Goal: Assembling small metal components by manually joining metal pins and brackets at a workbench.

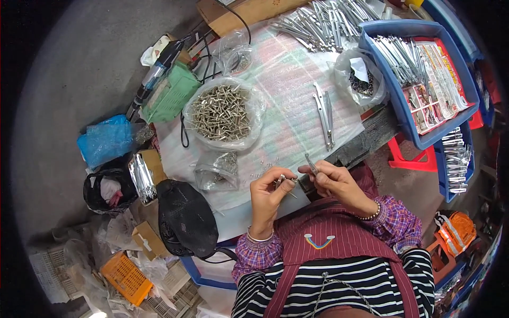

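Observation:
My left hand [266, 197] is closed, with small shiny metal bolts [282, 180] pinched between thumb and fingers. Just to its right, my right hand [339, 184] grips a short, narrow metal strip [310, 162] whose end points up and away from me. The two hands are close together over the near edge of the table, apart from each other. Beyond them lies a pair of long metal arms [324, 114] joined in a narrow V. A clear bag [256, 100] full of headed metal bolts [220, 112] stands farther left.
A smaller bag of metal bits [217, 170] and tiny clear rings [260, 168] lie left of my hands. At right is a blue tray [392, 114] with metal strips; a pile of metal arms [328, 24] lies far back. A black mesh cap [186, 218] rests at the left edge.

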A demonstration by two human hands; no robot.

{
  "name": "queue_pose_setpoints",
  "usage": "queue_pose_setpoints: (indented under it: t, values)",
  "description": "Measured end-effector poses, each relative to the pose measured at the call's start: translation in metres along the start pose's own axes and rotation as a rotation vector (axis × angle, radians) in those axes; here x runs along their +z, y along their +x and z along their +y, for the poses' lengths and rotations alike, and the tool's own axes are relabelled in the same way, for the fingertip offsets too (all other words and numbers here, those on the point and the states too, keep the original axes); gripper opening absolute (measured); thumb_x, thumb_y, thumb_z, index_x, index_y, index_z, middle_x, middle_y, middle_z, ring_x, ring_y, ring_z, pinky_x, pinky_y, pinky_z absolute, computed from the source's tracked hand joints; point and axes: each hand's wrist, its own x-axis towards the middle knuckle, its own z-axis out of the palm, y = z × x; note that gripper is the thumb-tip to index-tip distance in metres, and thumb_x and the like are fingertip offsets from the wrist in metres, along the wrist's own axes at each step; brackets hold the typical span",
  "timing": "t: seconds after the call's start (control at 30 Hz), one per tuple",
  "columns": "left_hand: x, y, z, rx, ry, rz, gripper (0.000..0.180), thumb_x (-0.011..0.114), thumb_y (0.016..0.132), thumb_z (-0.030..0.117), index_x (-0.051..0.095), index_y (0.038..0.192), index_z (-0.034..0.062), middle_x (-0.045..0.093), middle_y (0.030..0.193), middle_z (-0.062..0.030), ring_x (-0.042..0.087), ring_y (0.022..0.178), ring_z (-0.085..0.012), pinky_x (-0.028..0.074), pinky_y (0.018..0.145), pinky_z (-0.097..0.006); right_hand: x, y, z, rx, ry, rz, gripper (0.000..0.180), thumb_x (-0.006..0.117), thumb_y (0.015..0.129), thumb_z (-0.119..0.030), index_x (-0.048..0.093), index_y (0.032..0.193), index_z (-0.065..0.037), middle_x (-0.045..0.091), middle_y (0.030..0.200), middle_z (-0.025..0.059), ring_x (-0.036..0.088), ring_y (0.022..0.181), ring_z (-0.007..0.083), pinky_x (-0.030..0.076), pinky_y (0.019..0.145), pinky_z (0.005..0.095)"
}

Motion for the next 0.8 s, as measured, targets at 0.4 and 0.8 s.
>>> queue_pose_setpoints:
  t: [0.4, 0.8]
  values:
    - [0.007, -0.002, -0.003, 0.095, 0.059, -0.011, 0.009, 0.070, 0.075, 0.004, 0.065, 0.082, -0.0004, 0.058, 0.082, -0.0030, 0.050, 0.072, -0.0079, 0.035, 0.062, -0.019, 0.007, 0.000, 0.008, 0.016, 0.055, 0.056, 0.014, 0.062, 0.085, -0.011, 0.060, 0.095, -0.001, 0.052, 0.075, -0.0052, 0.045, 0.067, 0.0010, 0.035, 0.056, 0.0181]
    - [0.011, -0.003, 0.003, 0.094, 0.251, -0.010, 0.010, 0.065, 0.073, -0.004, 0.064, 0.082, -0.0026, 0.057, 0.083, -0.0048, 0.051, 0.074, -0.0094, 0.038, 0.064, -0.020, 0.003, 0.003, 0.008, 0.083, 0.095, 0.059, 0.013, 0.065, 0.084, -0.015, 0.060, 0.086, -0.004, 0.051, 0.069, -0.0072, 0.042, 0.059, 0.0004, 0.031, 0.051, 0.0175]
